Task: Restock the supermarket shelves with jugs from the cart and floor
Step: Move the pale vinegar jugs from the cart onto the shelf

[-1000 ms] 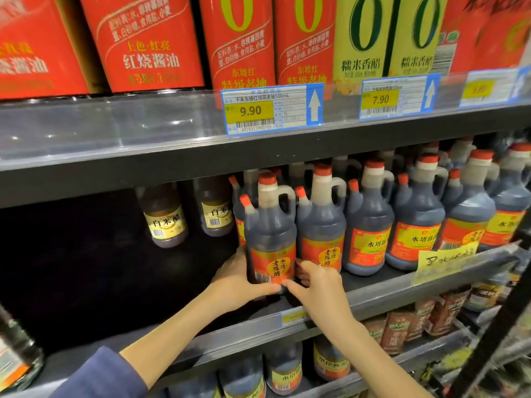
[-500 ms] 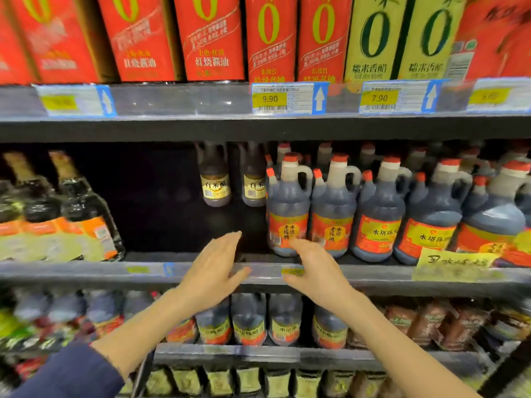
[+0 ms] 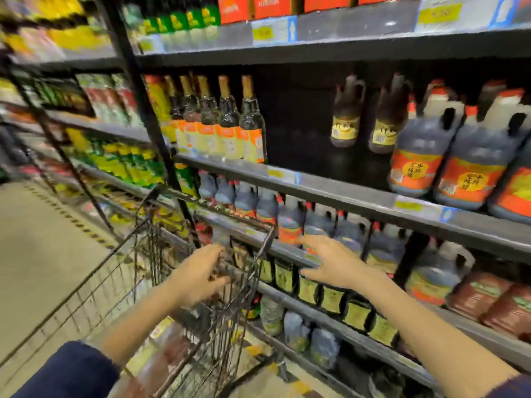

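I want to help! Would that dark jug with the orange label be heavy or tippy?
Probably heavy: the jug looks full of dark liquid. Its wide base likely resists tipping, and the handle should help gripping.

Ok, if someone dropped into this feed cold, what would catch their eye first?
Two bare hands at centre, both holding nothing: the left hand reaches at the wire cart and the right hand is spread before the lower shelves. Next come the orange-labelled jugs on the middle shelf at right. The dark gap lies between them and the gold-capped bottles.
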